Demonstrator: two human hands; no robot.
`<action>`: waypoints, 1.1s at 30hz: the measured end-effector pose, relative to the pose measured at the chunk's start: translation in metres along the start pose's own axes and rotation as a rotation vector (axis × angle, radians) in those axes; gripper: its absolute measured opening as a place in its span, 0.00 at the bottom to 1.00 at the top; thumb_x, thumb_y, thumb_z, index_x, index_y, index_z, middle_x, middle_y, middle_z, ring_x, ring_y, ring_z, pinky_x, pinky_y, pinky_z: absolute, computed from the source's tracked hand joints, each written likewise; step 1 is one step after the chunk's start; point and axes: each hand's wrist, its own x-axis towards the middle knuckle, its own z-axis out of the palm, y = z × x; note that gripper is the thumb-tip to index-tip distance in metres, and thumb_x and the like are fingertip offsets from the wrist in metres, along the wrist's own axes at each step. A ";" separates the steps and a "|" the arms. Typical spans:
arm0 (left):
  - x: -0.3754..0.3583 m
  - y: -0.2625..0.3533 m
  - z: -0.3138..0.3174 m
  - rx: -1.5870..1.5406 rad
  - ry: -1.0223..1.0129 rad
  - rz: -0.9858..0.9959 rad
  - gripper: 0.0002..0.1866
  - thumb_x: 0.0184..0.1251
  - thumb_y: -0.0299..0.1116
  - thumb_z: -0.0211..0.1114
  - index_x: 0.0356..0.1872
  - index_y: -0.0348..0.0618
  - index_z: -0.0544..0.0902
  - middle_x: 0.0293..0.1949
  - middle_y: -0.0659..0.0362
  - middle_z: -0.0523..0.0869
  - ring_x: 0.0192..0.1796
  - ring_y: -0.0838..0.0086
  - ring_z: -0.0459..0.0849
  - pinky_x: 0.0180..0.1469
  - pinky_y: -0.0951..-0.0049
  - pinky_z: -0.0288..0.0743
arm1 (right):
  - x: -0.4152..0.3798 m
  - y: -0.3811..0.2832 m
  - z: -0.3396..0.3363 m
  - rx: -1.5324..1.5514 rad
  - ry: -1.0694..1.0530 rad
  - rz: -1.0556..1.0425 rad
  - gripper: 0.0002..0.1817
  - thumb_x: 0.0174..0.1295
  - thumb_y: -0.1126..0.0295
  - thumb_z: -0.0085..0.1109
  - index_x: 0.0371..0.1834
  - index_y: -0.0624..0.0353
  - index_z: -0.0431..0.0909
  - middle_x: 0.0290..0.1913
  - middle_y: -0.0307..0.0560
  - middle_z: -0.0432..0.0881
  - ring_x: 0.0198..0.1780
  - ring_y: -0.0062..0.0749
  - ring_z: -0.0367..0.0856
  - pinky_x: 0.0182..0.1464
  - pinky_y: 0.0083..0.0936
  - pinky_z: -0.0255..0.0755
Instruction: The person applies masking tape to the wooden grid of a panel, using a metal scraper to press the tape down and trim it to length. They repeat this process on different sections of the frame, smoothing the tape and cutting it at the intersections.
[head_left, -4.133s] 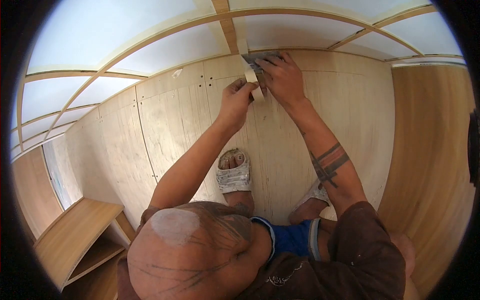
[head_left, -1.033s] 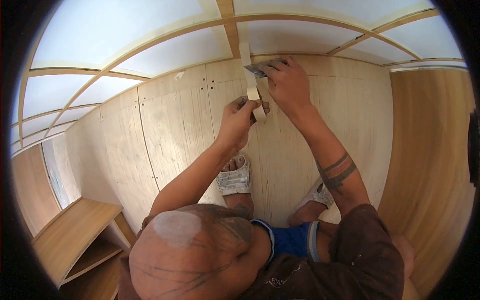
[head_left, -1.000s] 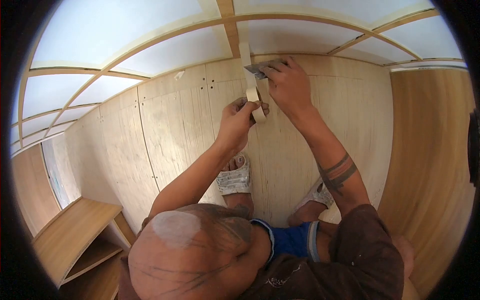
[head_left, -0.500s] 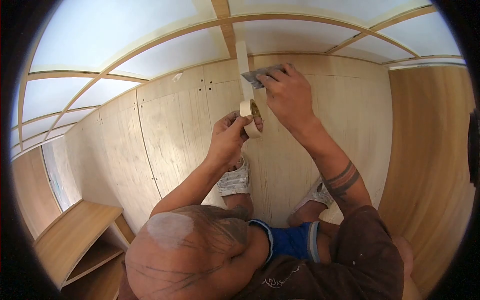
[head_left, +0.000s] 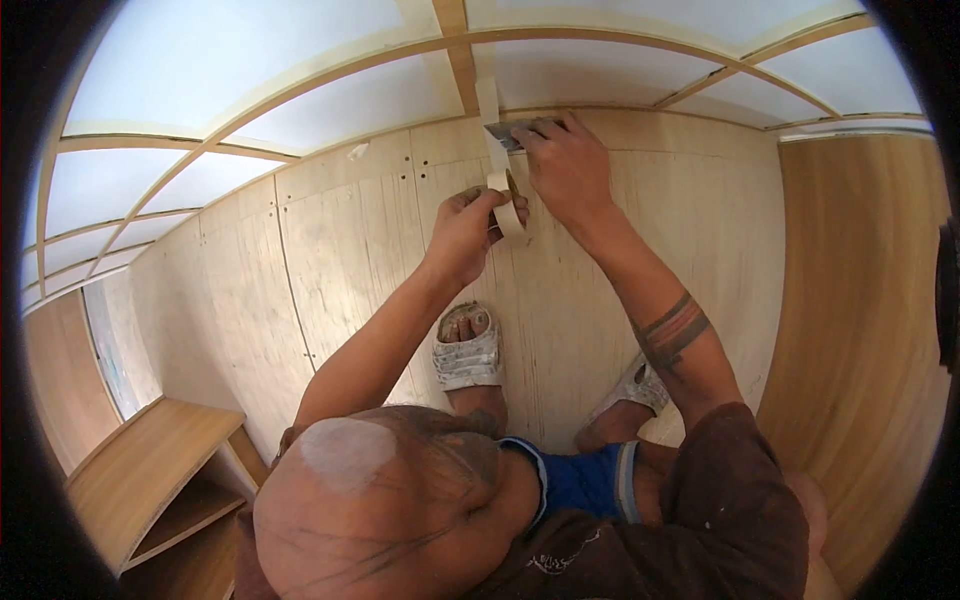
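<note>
My left hand (head_left: 460,236) is closed around a roll of masking tape (head_left: 504,212), thumb on its near side and fingers through the ring. A pale strip of tape (head_left: 487,95) runs from the roll up to the lower part of the wood-framed panel (head_left: 463,75). My right hand (head_left: 572,172) grips a grey putty knife (head_left: 510,134), its blade lying across the strip close to the panel's bottom edge. The fingers overlap the knife's right end, so its handle is hidden.
Plywood flooring (head_left: 350,250) with seams and screw holes spreads below. A small white scrap (head_left: 358,151) lies near the panel. Wooden shelving (head_left: 165,465) stands at lower left, and a wood board (head_left: 850,300) rises on the right. My sandalled foot (head_left: 468,345) rests under my hands.
My left hand and the tape roll have moved up toward the panel, shortening the strip between roll and knife. My right hand has lowered the knife's angle and shifted slightly up and left.
</note>
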 end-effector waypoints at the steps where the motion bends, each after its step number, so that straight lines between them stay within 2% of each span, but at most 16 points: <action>1: 0.004 0.002 0.001 0.002 -0.001 0.000 0.13 0.78 0.30 0.61 0.53 0.29 0.82 0.43 0.52 0.90 0.43 0.67 0.90 0.50 0.66 0.82 | 0.003 0.002 0.004 -0.006 0.024 -0.016 0.17 0.61 0.72 0.59 0.51 0.52 0.92 0.50 0.48 0.91 0.59 0.51 0.85 0.60 0.46 0.81; 3: 0.010 0.005 0.002 0.062 0.054 0.009 0.13 0.77 0.30 0.61 0.53 0.29 0.82 0.43 0.52 0.90 0.43 0.67 0.90 0.49 0.66 0.82 | 0.008 0.006 0.009 -0.012 0.047 -0.031 0.18 0.61 0.72 0.59 0.52 0.52 0.92 0.51 0.49 0.91 0.60 0.52 0.85 0.62 0.47 0.81; 5: 0.020 0.004 -0.004 0.065 0.028 0.014 0.13 0.77 0.30 0.62 0.53 0.29 0.82 0.43 0.52 0.90 0.43 0.67 0.90 0.49 0.66 0.82 | 0.015 0.008 0.011 -0.071 0.067 -0.064 0.17 0.59 0.73 0.62 0.49 0.52 0.93 0.49 0.43 0.92 0.51 0.45 0.86 0.57 0.37 0.83; 9: 0.038 0.004 -0.007 0.046 -0.019 0.015 0.12 0.76 0.29 0.62 0.53 0.31 0.83 0.44 0.52 0.90 0.44 0.66 0.90 0.50 0.65 0.83 | 0.020 0.013 0.017 -0.112 0.107 -0.112 0.17 0.59 0.73 0.61 0.49 0.53 0.93 0.49 0.43 0.92 0.52 0.47 0.86 0.55 0.38 0.83; 15: 0.036 0.011 0.003 0.057 0.031 0.019 0.13 0.76 0.30 0.62 0.53 0.31 0.82 0.44 0.52 0.90 0.44 0.65 0.90 0.49 0.63 0.83 | 0.027 0.011 0.015 -0.149 0.059 -0.090 0.16 0.59 0.72 0.60 0.48 0.53 0.93 0.47 0.42 0.93 0.53 0.47 0.85 0.54 0.39 0.84; 22: 0.038 0.008 -0.002 0.035 -0.018 0.022 0.12 0.77 0.29 0.62 0.53 0.31 0.82 0.43 0.52 0.90 0.44 0.65 0.90 0.50 0.62 0.83 | 0.030 0.007 0.013 -0.143 0.028 -0.049 0.17 0.59 0.71 0.59 0.47 0.52 0.93 0.46 0.41 0.93 0.53 0.46 0.85 0.52 0.38 0.84; 28: 0.032 0.008 0.004 0.019 0.042 0.009 0.12 0.78 0.29 0.60 0.53 0.31 0.81 0.42 0.51 0.90 0.44 0.65 0.90 0.50 0.62 0.83 | 0.033 0.005 0.010 -0.119 -0.016 -0.016 0.17 0.59 0.71 0.58 0.47 0.51 0.94 0.46 0.40 0.93 0.52 0.46 0.85 0.49 0.39 0.85; 31: 0.037 0.008 0.000 0.020 -0.032 0.022 0.12 0.78 0.29 0.60 0.54 0.31 0.81 0.43 0.52 0.90 0.44 0.65 0.90 0.50 0.62 0.83 | 0.034 0.003 0.008 -0.126 -0.024 -0.009 0.16 0.59 0.71 0.59 0.46 0.51 0.94 0.44 0.40 0.93 0.51 0.45 0.85 0.49 0.39 0.85; 33: 0.035 0.010 0.003 0.029 0.047 -0.003 0.12 0.78 0.30 0.59 0.53 0.31 0.82 0.43 0.51 0.90 0.45 0.65 0.90 0.49 0.62 0.83 | 0.035 0.002 0.007 -0.134 -0.042 0.004 0.16 0.59 0.71 0.59 0.46 0.51 0.94 0.44 0.40 0.93 0.51 0.45 0.85 0.49 0.39 0.85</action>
